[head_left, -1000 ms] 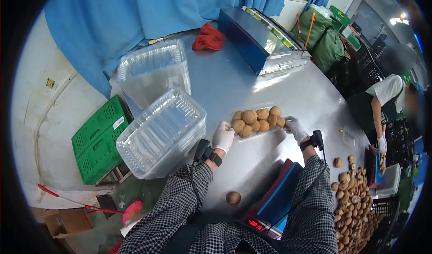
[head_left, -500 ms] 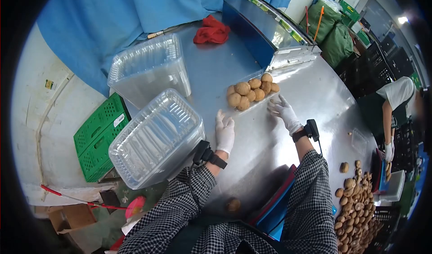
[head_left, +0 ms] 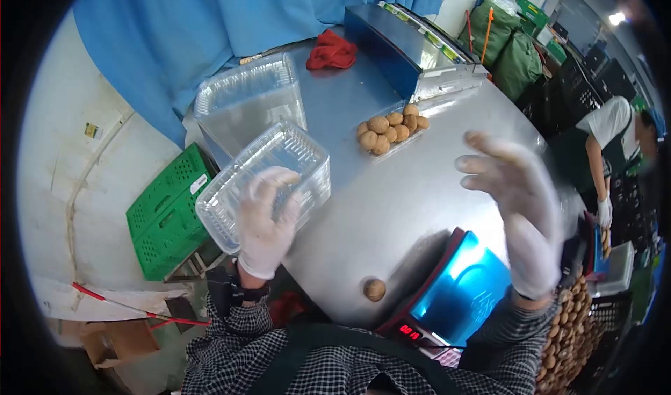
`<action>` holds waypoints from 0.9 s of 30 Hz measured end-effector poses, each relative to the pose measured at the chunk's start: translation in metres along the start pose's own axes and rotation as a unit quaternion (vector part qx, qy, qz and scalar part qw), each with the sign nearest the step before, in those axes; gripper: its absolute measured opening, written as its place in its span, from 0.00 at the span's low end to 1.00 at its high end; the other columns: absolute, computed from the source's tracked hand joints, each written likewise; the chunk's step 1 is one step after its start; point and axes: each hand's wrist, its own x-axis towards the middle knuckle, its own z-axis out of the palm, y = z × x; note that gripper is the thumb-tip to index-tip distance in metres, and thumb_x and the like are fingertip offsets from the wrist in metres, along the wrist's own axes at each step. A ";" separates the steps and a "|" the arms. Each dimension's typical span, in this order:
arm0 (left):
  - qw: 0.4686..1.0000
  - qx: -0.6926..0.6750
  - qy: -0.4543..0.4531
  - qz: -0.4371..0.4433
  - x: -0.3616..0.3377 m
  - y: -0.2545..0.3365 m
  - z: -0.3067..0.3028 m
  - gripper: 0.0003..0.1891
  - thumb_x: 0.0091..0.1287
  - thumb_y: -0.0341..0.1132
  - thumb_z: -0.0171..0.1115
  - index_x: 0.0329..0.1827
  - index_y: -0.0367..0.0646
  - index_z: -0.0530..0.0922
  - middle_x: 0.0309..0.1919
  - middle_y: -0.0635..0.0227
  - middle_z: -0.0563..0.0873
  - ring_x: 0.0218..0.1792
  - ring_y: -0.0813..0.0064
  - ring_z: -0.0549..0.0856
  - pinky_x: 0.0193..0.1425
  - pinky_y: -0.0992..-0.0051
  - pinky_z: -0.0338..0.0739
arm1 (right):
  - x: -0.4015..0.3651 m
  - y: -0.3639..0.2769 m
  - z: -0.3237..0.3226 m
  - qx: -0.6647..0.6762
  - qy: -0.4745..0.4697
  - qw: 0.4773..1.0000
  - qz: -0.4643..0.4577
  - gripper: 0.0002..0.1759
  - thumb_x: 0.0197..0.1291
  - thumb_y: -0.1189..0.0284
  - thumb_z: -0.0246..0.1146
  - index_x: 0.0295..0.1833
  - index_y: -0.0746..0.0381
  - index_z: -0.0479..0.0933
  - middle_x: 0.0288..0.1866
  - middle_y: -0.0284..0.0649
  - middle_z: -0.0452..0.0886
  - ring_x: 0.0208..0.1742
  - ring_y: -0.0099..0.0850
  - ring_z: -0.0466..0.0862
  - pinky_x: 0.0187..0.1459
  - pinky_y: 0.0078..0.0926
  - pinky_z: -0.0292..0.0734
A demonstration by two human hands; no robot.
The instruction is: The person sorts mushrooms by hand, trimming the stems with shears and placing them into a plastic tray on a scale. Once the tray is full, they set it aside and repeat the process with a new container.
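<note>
Background elements: a blue curtain hangs in folds; below it, a crumpled red cloth lies beside a blue-sided metal housing. Left, a perforated green plastic crate; lower left, a red-and-white pole above an open cardboard box. Upper right, bulging green sacks.

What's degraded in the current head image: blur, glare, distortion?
Head view: right hand clearly blurred, left hand softly so; head view: glare on the blue plate of the scale, sheen across the table, lamp blown out; head view: fisheye bending, black corners.
</note>
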 end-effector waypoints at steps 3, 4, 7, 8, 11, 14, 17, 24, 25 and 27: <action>0.993 0.096 -0.042 -0.050 -0.010 -0.029 -0.011 0.07 0.66 0.35 0.64 0.41 0.43 0.81 0.40 0.62 0.84 0.44 0.59 0.84 0.49 0.63 0.77 | -0.008 -0.055 0.026 -0.054 -0.018 0.970 -0.235 0.43 0.63 0.50 0.63 0.70 0.73 0.63 0.67 0.54 0.72 0.60 0.39 0.80 0.60 0.31 0.76; 0.987 0.086 -0.087 -0.104 -0.017 -0.034 -0.012 0.06 0.66 0.36 0.63 0.40 0.43 0.81 0.37 0.62 0.84 0.41 0.59 0.84 0.46 0.63 0.77 | -0.009 -0.060 0.034 -0.031 -0.008 0.967 -0.252 0.42 0.63 0.51 0.63 0.70 0.73 0.63 0.67 0.54 0.72 0.60 0.39 0.80 0.60 0.31 0.76; 0.991 0.113 -0.076 -0.011 -0.021 -0.041 -0.010 0.06 0.65 0.36 0.64 0.39 0.45 0.80 0.32 0.64 0.84 0.34 0.64 0.86 0.40 0.65 0.78 | -0.022 -0.078 0.035 0.052 0.017 0.968 -0.245 0.39 0.64 0.54 0.63 0.69 0.73 0.64 0.66 0.53 0.73 0.59 0.38 0.80 0.60 0.31 0.76; 0.991 0.097 -0.088 -0.016 -0.020 -0.036 -0.011 0.06 0.65 0.35 0.65 0.39 0.45 0.80 0.33 0.66 0.85 0.33 0.65 0.86 0.39 0.66 0.78 | -0.028 -0.077 0.036 0.085 0.022 0.974 -0.209 0.38 0.65 0.55 0.63 0.69 0.73 0.64 0.66 0.53 0.74 0.59 0.38 0.81 0.60 0.31 0.76; 0.988 0.112 -0.102 -0.029 -0.018 -0.041 -0.009 0.05 0.63 0.34 0.66 0.38 0.44 0.80 0.33 0.66 0.86 0.32 0.67 0.86 0.39 0.68 0.78 | -0.060 -0.087 0.029 0.190 0.026 0.981 -0.034 0.36 0.66 0.57 0.63 0.69 0.72 0.65 0.65 0.52 0.75 0.59 0.37 0.81 0.60 0.31 0.76; 0.983 0.139 -0.108 -0.054 -0.016 -0.048 -0.005 0.05 0.64 0.34 0.65 0.37 0.44 0.80 0.31 0.64 0.86 0.34 0.65 0.86 0.40 0.67 0.78 | -0.102 -0.129 0.041 0.217 0.049 0.933 0.282 0.33 0.67 0.60 0.62 0.68 0.72 0.66 0.64 0.52 0.76 0.59 0.36 0.81 0.60 0.30 0.76; 0.983 0.155 -0.098 -0.014 -0.011 -0.053 -0.007 0.06 0.64 0.35 0.65 0.37 0.44 0.80 0.31 0.62 0.86 0.35 0.63 0.86 0.42 0.65 0.77 | -0.131 -0.170 0.056 0.212 0.076 0.833 0.506 0.32 0.68 0.62 0.62 0.68 0.72 0.66 0.63 0.51 0.76 0.58 0.36 0.81 0.60 0.30 0.76; 0.986 0.147 -0.075 -0.001 -0.007 -0.054 -0.006 0.08 0.64 0.36 0.63 0.35 0.40 0.81 0.29 0.58 0.85 0.32 0.60 0.85 0.40 0.66 0.77 | -0.176 -0.209 0.038 0.024 0.001 0.815 0.578 0.17 0.75 0.68 0.52 0.57 0.71 0.76 0.49 0.43 0.85 0.52 0.32 0.85 0.65 0.31 0.75; 0.987 0.143 -0.067 0.003 -0.006 -0.055 -0.005 0.08 0.63 0.35 0.64 0.34 0.38 0.81 0.28 0.57 0.85 0.31 0.59 0.84 0.39 0.65 0.77 | -0.185 -0.212 0.037 0.028 0.001 0.823 0.568 0.17 0.75 0.68 0.52 0.56 0.71 0.76 0.49 0.43 0.85 0.52 0.32 0.85 0.65 0.30 0.75; 0.987 0.141 -0.075 -0.032 -0.003 -0.058 -0.003 0.08 0.62 0.34 0.64 0.34 0.38 0.81 0.28 0.57 0.85 0.31 0.58 0.84 0.39 0.65 0.77 | -0.213 -0.214 0.030 0.035 0.007 0.840 0.542 0.17 0.75 0.68 0.52 0.56 0.71 0.76 0.49 0.43 0.85 0.51 0.31 0.85 0.64 0.30 0.76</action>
